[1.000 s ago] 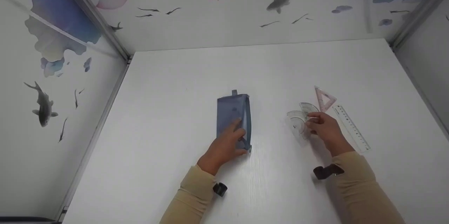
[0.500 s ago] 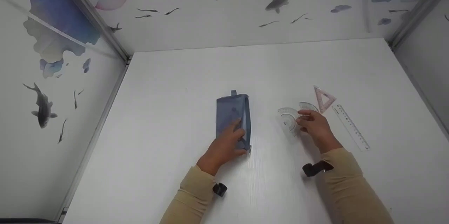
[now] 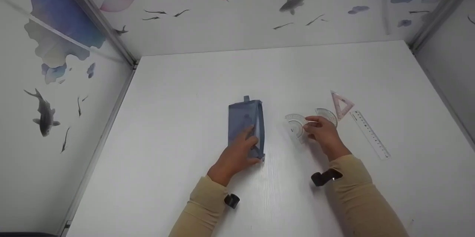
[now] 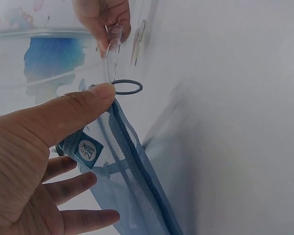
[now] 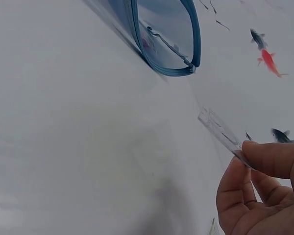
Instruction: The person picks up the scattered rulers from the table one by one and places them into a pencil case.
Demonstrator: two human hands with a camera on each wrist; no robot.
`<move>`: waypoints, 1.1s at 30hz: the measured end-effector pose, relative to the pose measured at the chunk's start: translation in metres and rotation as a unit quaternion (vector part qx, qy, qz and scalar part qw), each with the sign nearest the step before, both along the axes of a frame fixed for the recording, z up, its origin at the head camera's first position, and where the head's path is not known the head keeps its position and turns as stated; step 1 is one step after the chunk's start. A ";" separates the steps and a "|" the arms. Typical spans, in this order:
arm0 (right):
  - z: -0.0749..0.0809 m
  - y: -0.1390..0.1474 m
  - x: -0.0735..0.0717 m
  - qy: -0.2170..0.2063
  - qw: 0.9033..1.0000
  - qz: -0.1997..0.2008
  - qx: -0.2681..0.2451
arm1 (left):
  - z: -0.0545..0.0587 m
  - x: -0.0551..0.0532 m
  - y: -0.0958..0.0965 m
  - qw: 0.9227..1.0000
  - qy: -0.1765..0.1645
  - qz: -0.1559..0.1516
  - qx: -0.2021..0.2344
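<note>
A blue mesh zip pencil case (image 3: 239,118) lies lengthwise on the table, its long opening facing right. My left hand (image 3: 233,157) holds its near end; in the left wrist view the thumb presses the corner by the zip's ring pull (image 4: 129,87), other fingers spread alongside. Between thumb and fingertips, my right hand (image 3: 323,133) pinches a clear protractor (image 3: 294,124), tilted and apart from the case. The right wrist view shows this protractor (image 5: 220,131) almost edge-on, below the gaping zip opening (image 5: 196,34). A second protractor (image 3: 326,113) is partly covered by the right hand.
A pink-tinted set square (image 3: 342,105) and a clear straight ruler (image 3: 371,135) lie to the right of the right hand. Printed panels (image 3: 222,25) with fish wall in the white table (image 3: 185,81) at the back and sides.
My right hand has carried the protractor left towards the pencil case, uncovering more of the second protractor. The left hand and the case have stayed put.
</note>
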State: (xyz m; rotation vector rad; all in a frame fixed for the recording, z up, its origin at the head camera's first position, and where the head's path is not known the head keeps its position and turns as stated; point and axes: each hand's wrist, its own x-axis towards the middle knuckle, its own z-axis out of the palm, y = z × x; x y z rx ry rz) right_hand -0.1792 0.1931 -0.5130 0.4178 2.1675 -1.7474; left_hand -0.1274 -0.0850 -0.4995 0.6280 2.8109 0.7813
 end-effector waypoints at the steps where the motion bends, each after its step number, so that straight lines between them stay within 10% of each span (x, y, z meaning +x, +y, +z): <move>1: 0.000 -0.001 0.000 -0.001 1.000 0.001 -0.002 | 0.000 0.000 0.000 1.000 -0.001 0.001 0.001; 33: -0.004 -0.043 -0.003 0.009 0.999 0.002 -0.046 | 0.002 0.001 0.000 1.000 0.018 0.002 -0.010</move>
